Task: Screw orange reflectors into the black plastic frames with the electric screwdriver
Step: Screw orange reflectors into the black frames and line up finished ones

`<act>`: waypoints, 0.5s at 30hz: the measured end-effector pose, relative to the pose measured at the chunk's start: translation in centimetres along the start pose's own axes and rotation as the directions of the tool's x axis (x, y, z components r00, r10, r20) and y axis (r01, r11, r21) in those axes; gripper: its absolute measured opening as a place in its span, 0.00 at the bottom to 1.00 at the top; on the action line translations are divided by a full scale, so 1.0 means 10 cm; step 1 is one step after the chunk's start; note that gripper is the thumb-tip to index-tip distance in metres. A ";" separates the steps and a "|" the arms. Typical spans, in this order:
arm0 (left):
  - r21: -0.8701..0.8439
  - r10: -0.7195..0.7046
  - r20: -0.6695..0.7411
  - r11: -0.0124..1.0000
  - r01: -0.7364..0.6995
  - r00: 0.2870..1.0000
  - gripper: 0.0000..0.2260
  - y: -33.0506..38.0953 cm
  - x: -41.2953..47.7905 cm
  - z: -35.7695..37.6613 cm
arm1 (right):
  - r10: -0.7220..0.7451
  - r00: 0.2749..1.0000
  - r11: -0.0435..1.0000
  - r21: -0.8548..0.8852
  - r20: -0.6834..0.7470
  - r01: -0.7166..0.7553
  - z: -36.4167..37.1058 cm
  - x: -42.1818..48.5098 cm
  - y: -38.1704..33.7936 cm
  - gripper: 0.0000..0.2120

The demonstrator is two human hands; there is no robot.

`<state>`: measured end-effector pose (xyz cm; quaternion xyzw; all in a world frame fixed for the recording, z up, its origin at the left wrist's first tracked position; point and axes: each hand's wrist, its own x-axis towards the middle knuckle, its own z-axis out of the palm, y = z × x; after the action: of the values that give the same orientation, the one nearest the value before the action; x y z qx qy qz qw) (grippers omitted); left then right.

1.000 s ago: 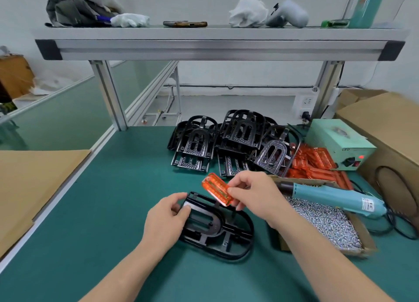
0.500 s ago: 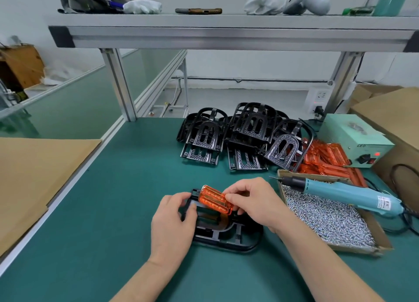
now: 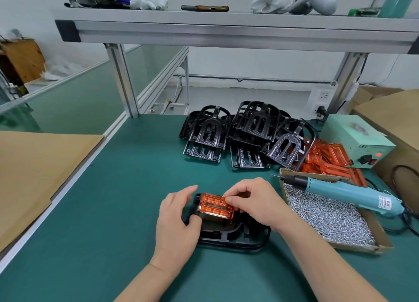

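A black plastic frame (image 3: 235,239) lies flat on the green table in front of me. An orange reflector (image 3: 215,205) rests on its far end. My right hand (image 3: 256,202) pinches the reflector's right side with fingertips. My left hand (image 3: 176,220) grips the frame's left edge, thumb on it and fingers raised. The blue electric screwdriver (image 3: 349,193) lies unheld across a cardboard box of screws (image 3: 328,220) to the right.
A pile of black frames (image 3: 244,134) sits at the back, with a heap of orange reflectors (image 3: 328,159) and a green power unit (image 3: 358,138) to its right. Cardboard (image 3: 34,172) lies left, a carton (image 3: 399,125) right. A shelf (image 3: 226,27) spans overhead.
My right hand has brought the reflector down from above the frame onto its far end. My left hand stayed on the frame's left edge. The view shifted slightly.
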<state>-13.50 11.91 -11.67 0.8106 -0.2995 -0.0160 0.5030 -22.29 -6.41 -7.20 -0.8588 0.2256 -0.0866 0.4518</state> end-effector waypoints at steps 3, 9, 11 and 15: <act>-0.070 0.086 0.066 0.994 -0.081 0.994 0.28 0.06 -0.01 -0.04 | 0.005 1.000 1.000 -0.024 0.006 -0.005 0.00 0.01 -0.01 0.05; -0.134 0.057 0.070 0.990 -0.047 0.996 0.20 0.08 0.00 -0.03 | 0.026 1.000 1.000 -0.013 0.018 -0.026 0.01 0.01 -0.02 0.05; -0.139 0.056 0.072 0.989 -0.046 0.996 0.19 0.07 0.00 -0.02 | 0.036 0.999 0.999 -0.010 0.016 -0.036 0.00 0.00 -0.02 0.05; -0.145 0.058 0.078 0.988 -0.046 0.995 0.19 0.06 0.00 -0.01 | 0.035 0.999 0.998 -0.046 0.019 -0.034 -0.02 -0.02 -0.04 0.05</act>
<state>-13.76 11.79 -11.16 0.7629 -0.3391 -0.0576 0.5475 -22.40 -6.30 -6.78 -0.8657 0.2378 -0.0651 0.4356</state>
